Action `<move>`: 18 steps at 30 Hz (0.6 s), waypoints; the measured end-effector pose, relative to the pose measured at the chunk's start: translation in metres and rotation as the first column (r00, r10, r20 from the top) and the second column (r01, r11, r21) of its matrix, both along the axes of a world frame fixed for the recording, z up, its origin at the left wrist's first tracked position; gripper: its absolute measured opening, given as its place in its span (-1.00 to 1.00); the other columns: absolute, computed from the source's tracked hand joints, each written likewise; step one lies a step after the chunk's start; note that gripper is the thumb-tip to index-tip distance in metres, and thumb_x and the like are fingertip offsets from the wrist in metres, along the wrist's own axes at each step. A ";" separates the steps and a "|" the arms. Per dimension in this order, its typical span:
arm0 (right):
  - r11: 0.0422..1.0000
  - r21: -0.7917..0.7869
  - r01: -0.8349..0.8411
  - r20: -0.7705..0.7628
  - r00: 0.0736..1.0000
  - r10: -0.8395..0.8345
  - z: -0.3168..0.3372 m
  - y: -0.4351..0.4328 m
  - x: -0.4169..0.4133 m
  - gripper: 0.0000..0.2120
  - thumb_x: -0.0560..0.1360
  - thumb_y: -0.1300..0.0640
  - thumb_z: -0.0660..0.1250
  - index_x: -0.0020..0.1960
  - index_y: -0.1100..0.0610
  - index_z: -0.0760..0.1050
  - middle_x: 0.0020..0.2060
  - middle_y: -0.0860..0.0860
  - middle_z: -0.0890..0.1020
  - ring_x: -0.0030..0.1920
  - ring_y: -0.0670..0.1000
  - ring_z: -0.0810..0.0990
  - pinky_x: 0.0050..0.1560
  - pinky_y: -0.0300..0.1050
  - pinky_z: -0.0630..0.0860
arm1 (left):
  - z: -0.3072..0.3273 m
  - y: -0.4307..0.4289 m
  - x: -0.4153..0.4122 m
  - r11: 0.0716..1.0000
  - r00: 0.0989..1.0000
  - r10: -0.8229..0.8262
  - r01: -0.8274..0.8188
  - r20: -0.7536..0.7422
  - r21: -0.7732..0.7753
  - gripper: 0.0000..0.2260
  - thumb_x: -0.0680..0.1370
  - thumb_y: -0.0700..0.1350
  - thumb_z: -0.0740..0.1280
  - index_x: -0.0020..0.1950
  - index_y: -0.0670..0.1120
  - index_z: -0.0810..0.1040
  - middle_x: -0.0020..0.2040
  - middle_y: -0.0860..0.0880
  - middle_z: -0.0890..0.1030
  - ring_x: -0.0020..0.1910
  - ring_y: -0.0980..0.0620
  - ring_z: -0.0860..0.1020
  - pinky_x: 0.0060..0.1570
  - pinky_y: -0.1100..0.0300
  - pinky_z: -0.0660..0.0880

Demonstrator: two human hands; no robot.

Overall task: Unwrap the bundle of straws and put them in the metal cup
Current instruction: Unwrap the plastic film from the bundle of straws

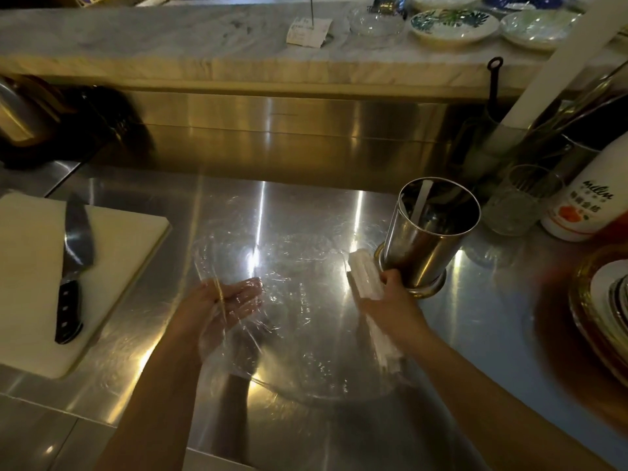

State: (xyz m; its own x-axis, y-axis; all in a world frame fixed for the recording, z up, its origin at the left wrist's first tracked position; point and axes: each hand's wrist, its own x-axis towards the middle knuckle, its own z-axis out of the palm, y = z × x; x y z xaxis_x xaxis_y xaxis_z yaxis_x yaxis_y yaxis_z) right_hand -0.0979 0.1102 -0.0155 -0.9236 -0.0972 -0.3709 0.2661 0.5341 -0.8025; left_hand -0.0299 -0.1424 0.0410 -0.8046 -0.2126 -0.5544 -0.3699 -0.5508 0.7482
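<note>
A bundle of white straws [365,277] lies slanted just left of the metal cup [431,232], and my right hand [390,300] grips it around the middle. Its lower end sticks out below my wrist. The shiny steel cup stands upright on the counter, with one white straw leaning inside. A wide sheet of clear plastic wrap [299,294] is spread over the steel counter between my hands. My left hand [224,304] rests palm up with fingers spread, and the film clings over them.
A white cutting board [30,283] with a black-handled knife [73,266] lies at the left. A drinking glass [520,202] and a white bottle [591,205] stand right of the cup. Stacked plates [608,304] sit at the right edge. A raised marble shelf [170,45] holds bowls behind.
</note>
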 end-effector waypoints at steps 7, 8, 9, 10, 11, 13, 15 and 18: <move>0.826 0.528 -0.196 -0.358 0.831 0.426 -0.007 0.001 0.004 -0.58 0.52 0.12 0.22 0.34 0.04 0.22 0.27 0.06 0.37 0.14 0.04 0.42 0.03 -0.17 0.41 | -0.009 -0.018 0.003 0.975 0.999 0.031 -0.022 0.036 -0.221 -0.68 0.53 -0.43 0.10 -0.32 -0.22 0.53 -0.55 -0.05 0.60 -0.56 0.09 0.57 -0.54 0.29 0.53; 0.809 0.557 -0.188 -0.381 0.808 0.449 -0.008 0.002 0.005 -0.62 0.52 0.07 0.21 0.32 0.01 0.25 0.24 0.06 0.39 0.13 0.04 0.43 0.02 -0.16 0.42 | -0.013 -0.022 0.004 0.968 0.997 0.066 -0.052 0.047 -0.244 -0.72 0.52 -0.45 0.11 -0.29 -0.26 0.52 -0.54 -0.05 0.62 -0.54 0.10 0.59 -0.53 0.31 0.54; 0.806 0.560 -0.189 -0.372 0.812 0.449 -0.007 0.001 0.006 -0.64 0.51 0.01 0.22 0.29 -0.01 0.28 0.21 0.06 0.41 0.10 0.04 0.45 0.00 -0.14 0.43 | -0.015 -0.025 0.005 0.959 0.993 0.105 -0.088 0.050 -0.270 -0.72 0.50 -0.46 0.12 -0.30 -0.27 0.54 -0.52 -0.05 0.63 -0.52 0.10 0.60 -0.51 0.31 0.55; 0.810 0.549 -0.205 -0.341 0.830 0.441 -0.006 0.000 0.006 -0.62 0.48 -0.06 0.24 0.27 -0.03 0.28 0.18 0.04 0.42 0.09 0.04 0.46 -0.01 -0.11 0.44 | -0.019 -0.031 0.006 0.945 0.991 0.123 -0.101 0.052 -0.311 -0.67 0.48 -0.46 0.13 -0.35 -0.24 0.58 -0.51 -0.04 0.64 -0.50 0.10 0.61 -0.49 0.33 0.55; 0.811 0.537 -0.234 -0.289 0.851 0.438 -0.006 -0.001 0.006 -0.56 0.44 -0.14 0.28 0.26 -0.04 0.28 0.17 0.03 0.42 0.09 0.05 0.46 -0.01 -0.09 0.45 | -0.020 -0.035 0.008 0.929 0.990 0.128 -0.100 0.055 -0.357 -0.61 0.48 -0.44 0.12 -0.42 -0.20 0.61 -0.51 -0.01 0.65 -0.50 0.11 0.60 -0.48 0.34 0.54; 0.823 0.485 -0.297 -0.180 0.887 0.426 -0.004 -0.004 0.006 -0.46 0.36 -0.21 0.36 0.22 -0.06 0.25 0.14 0.00 0.41 0.09 0.04 0.46 -0.03 -0.13 0.46 | -0.026 -0.042 0.012 0.902 0.987 0.147 -0.105 0.070 -0.420 -0.57 0.52 -0.37 0.08 -0.44 -0.18 0.60 -0.53 0.02 0.63 -0.53 0.13 0.59 -0.52 0.35 0.51; 0.880 0.346 -0.325 -0.123 0.914 0.386 -0.002 -0.006 0.005 -0.52 0.36 -0.12 0.42 0.13 -0.08 0.24 0.06 -0.05 0.40 0.01 -0.02 0.45 -0.21 -0.30 0.39 | -0.034 -0.049 0.011 0.874 0.978 0.185 -0.118 0.100 -0.471 -0.71 0.54 -0.36 0.10 -0.29 -0.24 0.54 -0.51 -0.03 0.64 -0.53 0.08 0.59 -0.50 0.31 0.53; 0.935 0.189 -0.299 -0.100 0.942 0.321 0.000 -0.005 0.002 -0.62 0.41 0.06 0.41 0.07 -0.07 0.25 -0.01 -0.12 0.35 -0.03 -0.07 0.42 -0.33 -0.41 0.27 | -0.044 -0.057 0.007 0.812 0.964 0.188 -0.046 0.187 -0.582 -0.93 0.48 -0.38 0.27 -0.12 -0.32 0.54 -0.38 -0.15 0.62 -0.51 0.10 0.57 -0.43 0.33 0.53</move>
State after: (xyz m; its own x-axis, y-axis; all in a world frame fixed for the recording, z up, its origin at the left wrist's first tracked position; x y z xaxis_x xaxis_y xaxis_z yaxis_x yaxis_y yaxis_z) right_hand -0.0959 0.1056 -0.0152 -0.8980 -0.3323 -0.2885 -0.0326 0.7040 -0.7094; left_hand -0.0226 -0.1992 -0.0027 -0.6213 -0.6303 -0.4656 -0.5268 -0.1039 0.8436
